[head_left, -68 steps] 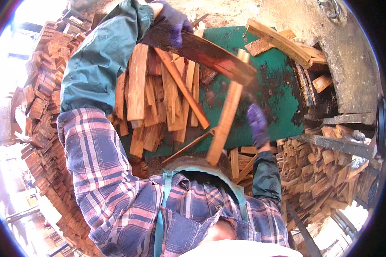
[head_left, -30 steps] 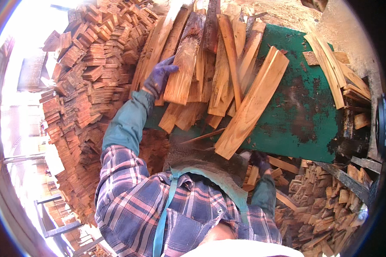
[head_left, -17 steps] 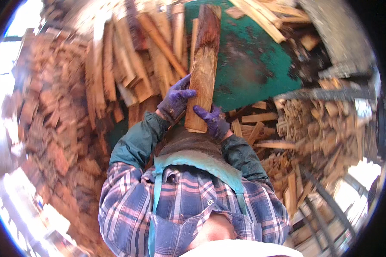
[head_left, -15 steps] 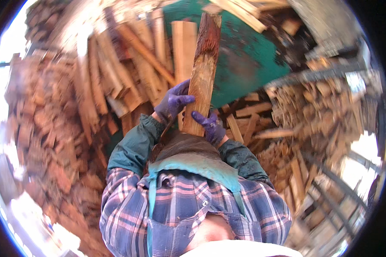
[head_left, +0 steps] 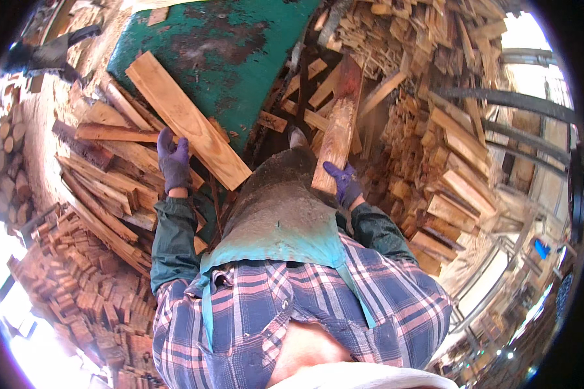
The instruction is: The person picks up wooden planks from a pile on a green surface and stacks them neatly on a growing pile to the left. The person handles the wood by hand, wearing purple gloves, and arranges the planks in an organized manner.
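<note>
My right hand (head_left: 344, 181), in a purple glove, grips the near end of a split wooden plank (head_left: 337, 133) with dark reddish bark at its far end. The plank slants away from me over loose wood on the right. My left hand (head_left: 174, 163), also gloved in purple, is off that plank, its fingers apart and holding nothing I can see. Close beside those fingers a pale, smooth plank (head_left: 188, 120) lies aslant, its far end over the edge of a worn green surface (head_left: 266, 71).
Several long split pieces (head_left: 120, 178) lean together at the left. A stacked wood pile (head_left: 78, 285) stands at the lower left, another heap (head_left: 409, 155) at the right. Dark metal bars (head_left: 512, 97) cross at the far right. Round logs (head_left: 10, 155) sit at the far left.
My view has turned to the right. My left hand has let go of the barked plank and moved left; my right hand has carried that plank to the right, off the green surface.
</note>
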`<state>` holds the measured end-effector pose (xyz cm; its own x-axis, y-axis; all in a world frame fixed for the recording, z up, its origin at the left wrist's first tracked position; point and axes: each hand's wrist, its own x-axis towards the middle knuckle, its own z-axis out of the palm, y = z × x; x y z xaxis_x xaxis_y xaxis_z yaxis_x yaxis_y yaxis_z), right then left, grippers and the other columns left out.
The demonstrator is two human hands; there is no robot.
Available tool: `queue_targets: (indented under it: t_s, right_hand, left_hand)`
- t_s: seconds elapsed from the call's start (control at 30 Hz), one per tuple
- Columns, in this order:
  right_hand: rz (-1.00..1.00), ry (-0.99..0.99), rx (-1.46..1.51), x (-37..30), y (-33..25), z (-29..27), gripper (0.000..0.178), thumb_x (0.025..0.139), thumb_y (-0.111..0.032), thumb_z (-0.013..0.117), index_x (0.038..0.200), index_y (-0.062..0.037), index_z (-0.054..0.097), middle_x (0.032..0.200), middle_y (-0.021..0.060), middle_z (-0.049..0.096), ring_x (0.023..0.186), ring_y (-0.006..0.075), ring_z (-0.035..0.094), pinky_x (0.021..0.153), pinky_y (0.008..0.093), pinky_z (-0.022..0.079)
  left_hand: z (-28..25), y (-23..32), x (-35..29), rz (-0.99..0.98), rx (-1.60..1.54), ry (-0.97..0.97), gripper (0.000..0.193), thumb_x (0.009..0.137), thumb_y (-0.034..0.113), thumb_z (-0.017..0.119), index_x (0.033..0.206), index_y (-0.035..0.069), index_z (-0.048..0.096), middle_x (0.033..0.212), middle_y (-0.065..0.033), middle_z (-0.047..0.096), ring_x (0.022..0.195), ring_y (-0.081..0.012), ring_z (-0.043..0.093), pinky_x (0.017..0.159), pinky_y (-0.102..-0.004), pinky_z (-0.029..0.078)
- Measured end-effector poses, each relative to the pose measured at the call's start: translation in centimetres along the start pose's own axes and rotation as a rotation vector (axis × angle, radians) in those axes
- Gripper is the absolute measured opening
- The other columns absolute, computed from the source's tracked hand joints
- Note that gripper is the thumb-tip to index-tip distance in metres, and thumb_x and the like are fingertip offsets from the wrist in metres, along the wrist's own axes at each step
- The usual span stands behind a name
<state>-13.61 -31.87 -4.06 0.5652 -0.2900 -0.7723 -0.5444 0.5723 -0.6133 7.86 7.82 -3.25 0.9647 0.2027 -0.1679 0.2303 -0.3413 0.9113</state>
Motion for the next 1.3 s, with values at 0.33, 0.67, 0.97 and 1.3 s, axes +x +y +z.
queue_targets:
  t_s: [0.33,0.67,0.97,1.3]
  right_hand:
    - [-0.194,0.424,-0.330,1.0,-3.1,-15.8,0.058,0.097,-0.042,0.065,0.139,-0.0038,0.055,0.129,0.0172,0.063,0.120,0.0306,0.060,0.105,0.0410,0.046]
    - [-0.048,-0.162,-0.257,12.0,-12.6,-4.3,0.054,0.109,-0.040,0.047,0.156,-0.0131,0.041,0.155,0.0155,0.047,0.137,0.0302,0.051,0.116,0.0426,0.039]
    - [-0.102,-0.721,-0.894,4.8,-9.3,19.0,0.054,0.104,-0.037,0.061,0.148,-0.0078,0.051,0.131,0.0153,0.066,0.109,0.0263,0.068,0.092,0.0374,0.056]
    - [-0.099,-0.609,-0.775,4.6,-7.3,23.6,0.052,0.101,-0.037,0.065,0.143,-0.0082,0.057,0.121,0.0124,0.070,0.102,0.0239,0.069,0.088,0.0364,0.057]
  left_hand:
    - [1.1,0.5,-4.7,0.201,0.516,0.084,0.022,0.086,0.017,0.073,0.086,0.007,0.053,0.071,-0.0045,0.046,0.067,-0.0189,0.044,0.057,-0.0385,0.039]
    - [-26.1,1.4,-2.9,0.139,0.685,0.823,0.066,0.086,0.036,0.077,0.140,0.005,0.056,0.139,-0.0248,0.058,0.130,-0.0446,0.053,0.111,-0.0513,0.043]
    - [-41.6,-18.4,-5.6,-0.434,0.478,0.671,0.086,0.089,0.055,0.075,0.151,0.004,0.044,0.140,-0.0253,0.061,0.129,-0.0404,0.059,0.110,-0.0447,0.046]
    - [-30.1,-4.8,-8.1,-0.229,0.700,0.472,0.089,0.083,0.039,0.087,0.152,0.002,0.045,0.149,-0.0229,0.053,0.135,-0.0338,0.053,0.114,-0.0401,0.045]
